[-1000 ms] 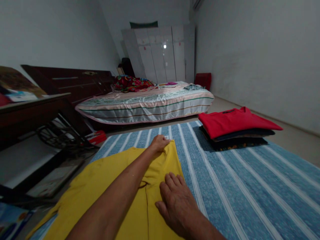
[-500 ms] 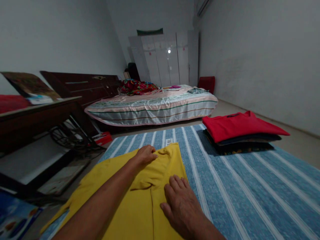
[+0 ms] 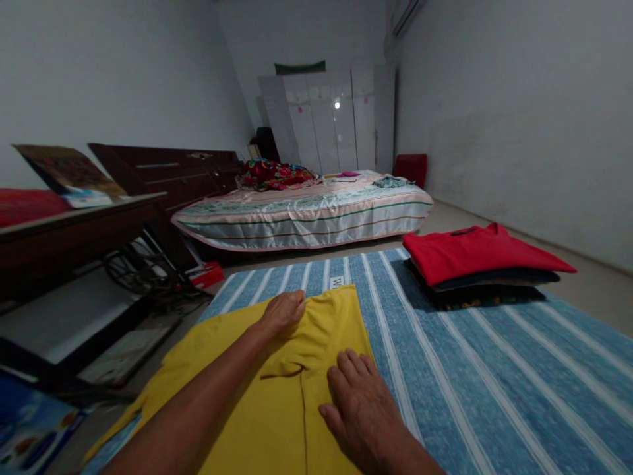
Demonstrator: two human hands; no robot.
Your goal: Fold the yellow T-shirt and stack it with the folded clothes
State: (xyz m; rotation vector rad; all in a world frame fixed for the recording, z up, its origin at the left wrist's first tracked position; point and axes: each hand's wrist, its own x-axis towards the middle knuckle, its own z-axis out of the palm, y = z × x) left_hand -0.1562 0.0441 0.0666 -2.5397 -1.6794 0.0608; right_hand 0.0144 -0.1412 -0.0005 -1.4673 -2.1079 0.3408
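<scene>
A yellow garment [image 3: 237, 369] lies spread on a blue and white striped mat [image 3: 469, 369]. My left hand [image 3: 284, 311] reaches across it, fingers curled and pinching the cloth near its far edge, where the fabric bunches. My right hand [image 3: 359, 402] lies flat with fingers stretched out on the garment's right side, pressing it down next to a fold line.
A stack of folded clothes with a red shirt [image 3: 477, 254] on top sits on the mat's far right. A low mattress [image 3: 301, 214] lies behind, white cupboards [image 3: 329, 119] at the back wall. A dark wooden table [image 3: 74, 231] over a metal frame stands at the left.
My left hand has drawn back from the garment's far right corner toward the left, gathering cloth. My right hand has stayed pressed flat. The camera has tilted slightly.
</scene>
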